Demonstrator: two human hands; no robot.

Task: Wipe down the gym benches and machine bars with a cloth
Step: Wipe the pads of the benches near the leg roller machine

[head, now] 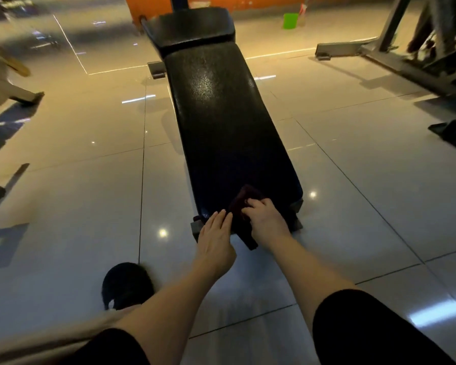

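Below, your right hand (264, 220) grips the cloth (244, 212) on the bench (221, 114) end, hiding part; left hand (216, 233) flat, fingers together.

bench (221, 122) pad: black, pebbled sheen. cloth (244, 206): dark maroon. floor (353, 193): glossy pale grey tiles, thin dark grout lines. wall (148, 6) at back: orange. bucket (290, 21): bright green. sleeves (366, 330): black. shoe (127, 284): black.
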